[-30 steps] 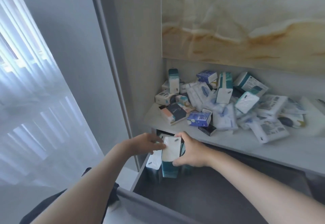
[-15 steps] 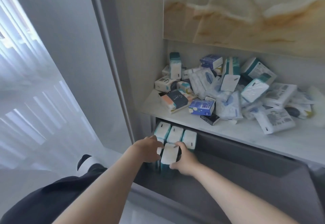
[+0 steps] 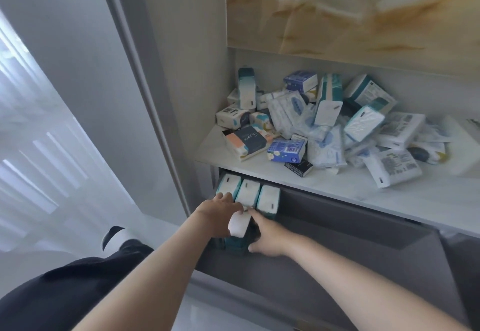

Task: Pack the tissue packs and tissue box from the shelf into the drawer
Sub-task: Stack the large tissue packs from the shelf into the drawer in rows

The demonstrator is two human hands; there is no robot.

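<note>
A grey drawer [image 3: 337, 258] stands pulled out under a white shelf [image 3: 324, 187]. Three teal-and-white tissue packs [image 3: 248, 194] stand upright in a row in its back left corner. In front of them stands another teal-and-white tissue pack [image 3: 238, 225], held between both hands. My left hand [image 3: 220, 211] lies over its top and left side. My right hand [image 3: 267, 234] presses its right side, fingers around it. A heap of several tissue packs [image 3: 324, 122] in white, blue and teal wrappers covers the shelf above.
A tall grey cabinet side panel [image 3: 166, 96] rises at the drawer's left. A marble-patterned panel [image 3: 350, 5] hangs above the shelf. A sheer white curtain [image 3: 31, 135] is at the far left. My dark trouser leg [image 3: 65, 291] and a foot show below.
The camera has tilted down and closer. Both hands have lowered the held pack deeper into the drawer, in front of the row of three packs.
</note>
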